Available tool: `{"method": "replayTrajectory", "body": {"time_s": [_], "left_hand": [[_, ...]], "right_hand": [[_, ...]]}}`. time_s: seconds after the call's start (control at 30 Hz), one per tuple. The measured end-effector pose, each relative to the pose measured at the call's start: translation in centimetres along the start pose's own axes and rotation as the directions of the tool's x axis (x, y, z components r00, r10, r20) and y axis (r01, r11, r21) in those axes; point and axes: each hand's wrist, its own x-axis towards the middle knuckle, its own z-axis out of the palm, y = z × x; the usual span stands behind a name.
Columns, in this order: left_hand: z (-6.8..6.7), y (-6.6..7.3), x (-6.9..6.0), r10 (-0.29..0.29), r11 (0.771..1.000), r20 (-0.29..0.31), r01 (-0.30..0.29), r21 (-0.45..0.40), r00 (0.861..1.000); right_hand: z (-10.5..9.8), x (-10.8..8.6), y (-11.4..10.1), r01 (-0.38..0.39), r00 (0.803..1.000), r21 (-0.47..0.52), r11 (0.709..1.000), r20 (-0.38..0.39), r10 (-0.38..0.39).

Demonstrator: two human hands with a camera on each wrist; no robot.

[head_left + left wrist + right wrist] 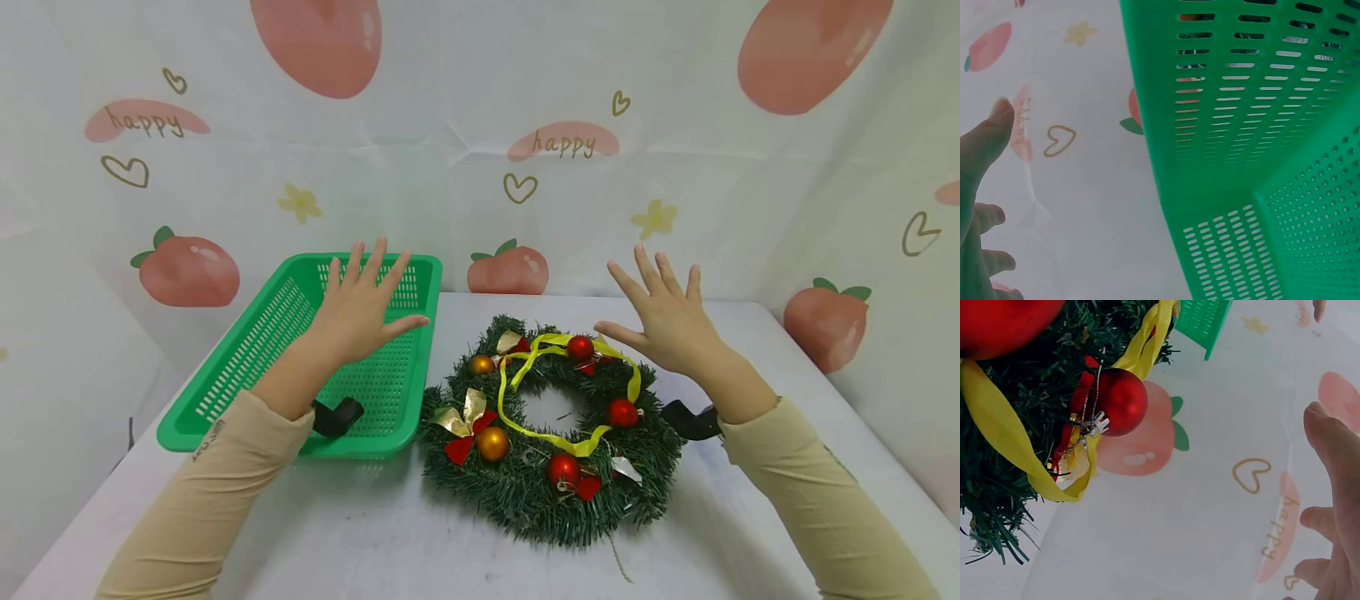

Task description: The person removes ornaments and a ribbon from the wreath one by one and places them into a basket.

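Observation:
In the head view, my left hand (pixel 351 321) is raised above the green basket (pixel 414 400) with fingers spread, holding nothing. My right hand (pixel 671 325) is held up with spread fingers just beyond the right back side of the green wreath (pixel 525 500), also empty. The wreath lies flat, with red balls (pixel 564 470), gold balls (pixel 492 444), red and gold bows and a yellow ribbon (pixel 504 400) looped round its middle. In the left wrist view the basket (pixel 1210 187) is beside the left hand (pixel 979 212); the right wrist view shows the right hand (pixel 1338 506) apart from a red ball (pixel 1121 402).
A white table (pixel 360 533) bears the basket at left and the wreath right of centre. A printed white cloth (pixel 450 75) hangs behind. A thin cord (pixel 619 560) trails from the wreath's front edge. Dark straps (pixel 337 417) stick out at both wrists.

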Motion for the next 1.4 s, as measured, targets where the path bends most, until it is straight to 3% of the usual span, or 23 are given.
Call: {"method": "replayTrajectory", "body": {"time_s": [0.27, 0.4, 0.57, 0.7, 0.93, 1.07, 1.2, 1.4], "left_hand": [[-1.8, 0.8, -1.0, 0.029, 0.997, -0.016, -0.030, -0.073, 0.999], [-2.4, 1.9, -2.1, 0.116, 0.986, -0.040, -0.120, -0.115, 0.992], [-2.3, 4.0, -4.2, 0.243, 0.942, -0.025, -0.242, -0.233, 0.970], [-1.4, 5.8, -5.6, 0.313, 0.906, 0.026, -0.290, -0.307, 0.950], [1.1, 8.4, -6.9, 0.417, 0.855, 0.116, -0.345, -0.387, 0.902], [2.8, 9.0, -7.3, 0.437, 0.844, 0.172, -0.337, -0.416, 0.883], [4.0, 9.3, -7.4, 0.449, 0.837, 0.179, -0.343, -0.426, 0.875], [4.9, 9.5, -7.4, 0.452, 0.828, 0.137, -0.358, -0.432, 0.881]], "right_hand": [[-0.8, -0.9, 0.3, 0.071, 0.996, 0.089, 0.993, -0.053, -0.067], [-1.3, -1.9, 0.5, 0.112, 0.994, 0.212, 0.971, -0.029, -0.109], [-1.2, -3.3, 1.1, 0.106, 0.985, 0.320, 0.941, 0.098, -0.145], [-0.4, -4.3, 1.7, 0.095, 0.970, 0.362, 0.927, 0.174, -0.168], [2.3, -5.4, 2.6, 0.102, 0.952, 0.431, 0.896, 0.219, -0.214], [3.7, -5.9, 3.1, 0.078, 0.939, 0.468, 0.880, 0.262, -0.222], [4.7, -6.3, 3.5, 0.072, 0.930, 0.495, 0.866, 0.280, -0.237], [5.6, -6.5, 3.8, 0.084, 0.925, 0.503, 0.860, 0.281, -0.255]]}}
